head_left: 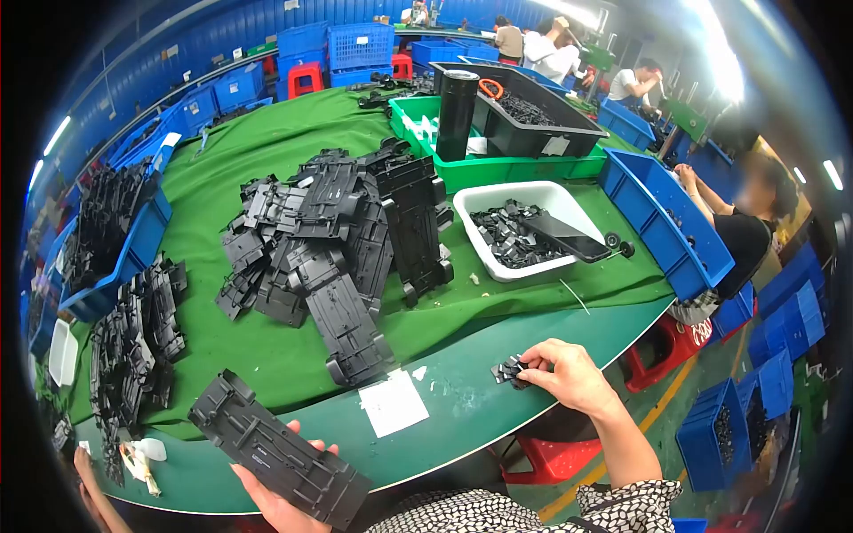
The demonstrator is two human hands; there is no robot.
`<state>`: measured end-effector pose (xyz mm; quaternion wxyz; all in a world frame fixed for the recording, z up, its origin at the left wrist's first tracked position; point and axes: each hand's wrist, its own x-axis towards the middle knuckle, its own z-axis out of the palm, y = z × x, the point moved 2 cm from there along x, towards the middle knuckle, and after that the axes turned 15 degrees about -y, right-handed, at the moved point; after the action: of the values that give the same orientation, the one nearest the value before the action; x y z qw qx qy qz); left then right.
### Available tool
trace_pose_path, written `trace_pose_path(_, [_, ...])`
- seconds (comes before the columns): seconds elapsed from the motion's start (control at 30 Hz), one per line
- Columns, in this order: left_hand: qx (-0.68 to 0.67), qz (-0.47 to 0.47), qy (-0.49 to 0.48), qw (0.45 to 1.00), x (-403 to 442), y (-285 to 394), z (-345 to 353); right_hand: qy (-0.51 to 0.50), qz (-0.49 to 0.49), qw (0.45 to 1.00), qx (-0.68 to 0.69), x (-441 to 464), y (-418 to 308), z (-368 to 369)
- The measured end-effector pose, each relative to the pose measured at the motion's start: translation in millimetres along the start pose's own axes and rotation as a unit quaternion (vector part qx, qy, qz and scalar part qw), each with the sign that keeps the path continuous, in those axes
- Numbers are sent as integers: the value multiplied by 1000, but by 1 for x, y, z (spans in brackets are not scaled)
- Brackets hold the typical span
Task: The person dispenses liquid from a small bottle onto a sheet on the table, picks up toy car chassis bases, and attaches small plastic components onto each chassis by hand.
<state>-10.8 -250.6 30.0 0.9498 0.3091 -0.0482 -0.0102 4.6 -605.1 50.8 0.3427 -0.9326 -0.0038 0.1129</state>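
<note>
My left hand (283, 508) grips a black plastic toy-car chassis (275, 453) from below and along its edge, at the front of the table. Its flat side with moulded ribs faces up. To the right, my right hand (569, 377) pinches at a few small black plastic parts (508, 371) on the green tabletop; the fingertips partly hide them. A white sheet of paper (394, 404) lies between my two hands. Beyond it rises a heap of similar black chassis (342, 302) on the green cloth.
A white tub (515, 188) of small black parts has a dark flat device resting across its rim. Behind stand a black crate (542, 133) and a black cylinder (457, 115). More chassis (133, 346) are stacked at left. A co-worker (751, 222) sits at right beside a blue bin (666, 231).
</note>
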Motion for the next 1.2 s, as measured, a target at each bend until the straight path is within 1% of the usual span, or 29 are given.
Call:
trace_pose_path(0.03, [-4,-3,1,1000,0,-1,0,-15,4,1000,15,1,-1,-2])
trace_pose_path(0.13, [-18,-14,6,1000,0,-2,-1,-18,12,1000,15,0,-8,-4])
trace_pose_path(0.33, [-6,-25,6,1000,-1,-4,-2,-5,12,998,-53,4,-9,-2])
trace_pose_path(0.43, [-12,-21,15,1000,-1,-2,-3,-15,32,999,-8,4,-9,-6])
trace_pose_path(0.53, [-15,-28,16,999,0,-1,-4,18,83,996,23,2,-9,-9])
trace_pose_path(0.63, [-14,-26,18,999,0,0,-1,34,54,984,165,3,8,-4])
trace_pose_path(0.73, [-12,-7,24,1000,1,-1,4,-15,17,933,359,3,1,0])
trace_pose_path(0.83, [-56,-27,43,997,1,-3,-7,-52,18,919,391,7,-15,11])
trace_pose_path(0.87, [-64,-27,28,997,0,-3,-10,-69,-3,912,403,9,-20,16])
trace_pose_path(0.9, [-66,-13,-9,998,-1,-3,-14,-86,-13,911,402,11,-27,24])
trace_pose_path(0.97, [-77,-27,-32,996,-1,-2,-12,-114,-37,908,401,15,-42,36])
trace_pose_path(1.0, [-62,-21,-35,997,-1,-2,-16,-142,-17,907,395,18,-49,40])
trace_pose_path(1.1, [-89,-24,-24,995,-3,-3,-15,-171,-52,922,343,24,-71,50])
trace_pose_path(1.13, [-81,-23,-24,996,-4,-3,-16,-166,-51,930,323,26,-71,53])
trace_pose_path(1.2, [-62,-19,-26,998,-5,0,-17,-169,-46,929,326,27,-78,53])
